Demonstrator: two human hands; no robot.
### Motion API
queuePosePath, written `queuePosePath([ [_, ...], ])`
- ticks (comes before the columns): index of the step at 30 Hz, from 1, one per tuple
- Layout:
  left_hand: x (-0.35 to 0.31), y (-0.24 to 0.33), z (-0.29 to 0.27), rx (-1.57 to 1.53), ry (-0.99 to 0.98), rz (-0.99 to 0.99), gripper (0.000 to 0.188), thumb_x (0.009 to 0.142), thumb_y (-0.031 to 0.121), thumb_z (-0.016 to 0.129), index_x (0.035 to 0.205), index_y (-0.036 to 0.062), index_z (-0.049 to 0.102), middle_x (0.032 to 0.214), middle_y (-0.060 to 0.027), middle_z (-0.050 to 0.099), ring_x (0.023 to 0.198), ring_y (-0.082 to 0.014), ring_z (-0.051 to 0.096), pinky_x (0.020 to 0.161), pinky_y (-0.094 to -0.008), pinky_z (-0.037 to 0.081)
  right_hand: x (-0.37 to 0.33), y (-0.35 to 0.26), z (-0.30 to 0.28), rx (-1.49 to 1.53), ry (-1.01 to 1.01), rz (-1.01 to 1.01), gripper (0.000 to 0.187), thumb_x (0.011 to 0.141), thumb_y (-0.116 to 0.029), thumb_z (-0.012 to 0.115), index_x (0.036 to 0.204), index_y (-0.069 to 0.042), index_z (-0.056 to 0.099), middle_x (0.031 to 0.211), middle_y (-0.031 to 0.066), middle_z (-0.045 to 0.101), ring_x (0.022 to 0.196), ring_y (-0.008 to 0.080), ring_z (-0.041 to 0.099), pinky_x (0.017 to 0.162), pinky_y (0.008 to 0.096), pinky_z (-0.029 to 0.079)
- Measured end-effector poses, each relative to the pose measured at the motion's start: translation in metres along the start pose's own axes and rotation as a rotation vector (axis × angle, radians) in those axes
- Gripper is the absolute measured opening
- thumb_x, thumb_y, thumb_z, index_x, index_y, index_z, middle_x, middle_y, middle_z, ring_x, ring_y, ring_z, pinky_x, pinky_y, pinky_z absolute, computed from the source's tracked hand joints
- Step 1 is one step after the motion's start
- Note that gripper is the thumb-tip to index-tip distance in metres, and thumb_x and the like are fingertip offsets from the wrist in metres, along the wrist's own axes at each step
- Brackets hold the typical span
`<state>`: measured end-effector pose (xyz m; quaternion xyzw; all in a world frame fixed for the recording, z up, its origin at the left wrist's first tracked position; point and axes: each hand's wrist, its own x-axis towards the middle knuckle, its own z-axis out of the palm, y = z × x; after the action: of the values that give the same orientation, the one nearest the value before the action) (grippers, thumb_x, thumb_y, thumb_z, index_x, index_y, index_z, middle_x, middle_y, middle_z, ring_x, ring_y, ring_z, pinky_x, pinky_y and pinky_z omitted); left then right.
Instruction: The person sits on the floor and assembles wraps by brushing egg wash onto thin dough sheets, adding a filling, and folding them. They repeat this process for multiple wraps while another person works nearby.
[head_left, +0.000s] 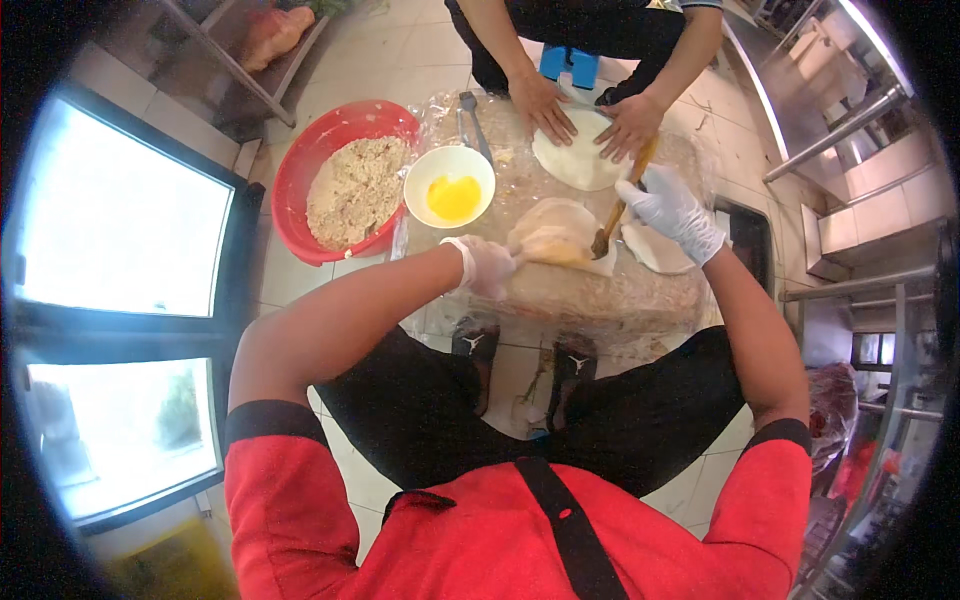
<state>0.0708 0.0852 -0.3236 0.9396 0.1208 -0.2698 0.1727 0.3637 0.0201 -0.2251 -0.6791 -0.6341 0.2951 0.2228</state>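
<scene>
- Gripping the near edge of a folded, egg-washed dough piece (553, 240), the gloved left hand (482, 266) has its fingers curled shut on the dough; individual fingertips cannot be told apart.
- The dough piece lies at 12 o'clock from the person's knees, on a plastic-wrapped low table (600, 295).
- The gloved right hand (672, 205), at 2 o'clock from the dough, is clenched around the wooden handle of a brush (618, 215); the bristle end touches the dough's right side.
- A flat white wrapper (652, 248) lies just beside the brush tip, at 3 o'clock from the dough.
- A white bowl of yellow beaten egg (450, 186) stands at 10 o'clock from the dough, near it.
- A red basin of crumbly beige filling (345, 180) sits at 9 o'clock from the bowl, off the table edge.
- Metal tongs (472, 120) lie at 12 o'clock from the bowl.
- At the far side, another person's two bare hands (590, 115) press flat, fingers spread, on a round white dough sheet (580, 155).
</scene>
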Motion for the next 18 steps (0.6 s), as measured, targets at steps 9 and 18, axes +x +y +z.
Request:
queuePosePath([
  [9,0.008,-0.007,0.007,0.004,-0.075,-0.027,0.069,0.077,0.03,0.067,0.134,0.0014,0.041,0.125,-0.0241,0.056,0.098,-0.0419,0.067,0.079,-0.0512,0.055,-0.01,-0.028,0.016,0.068,-0.064,-0.068,0.034,0.092,-0.032,0.064,0.085,0.001,0.064,0.062,0.0104,0.062,0.06,0.0188,0.064,0.059,0.0353,0.05],
  [18,-0.009,0.0,-0.004,-0.008,-0.085,-0.056,0.058,0.077,0.025,0.065,0.128,0.0011,0.048,0.106,-0.0208,0.067,0.097,-0.0387,0.068,0.077,-0.0508,0.055,-0.002,-0.036,-0.002,0.08,0.069,-0.071,0.034,0.09,-0.03,0.065,0.085,0.003,0.066,0.063,0.014,0.064,0.059,0.0216,0.066,0.055,0.0369,0.049],
])
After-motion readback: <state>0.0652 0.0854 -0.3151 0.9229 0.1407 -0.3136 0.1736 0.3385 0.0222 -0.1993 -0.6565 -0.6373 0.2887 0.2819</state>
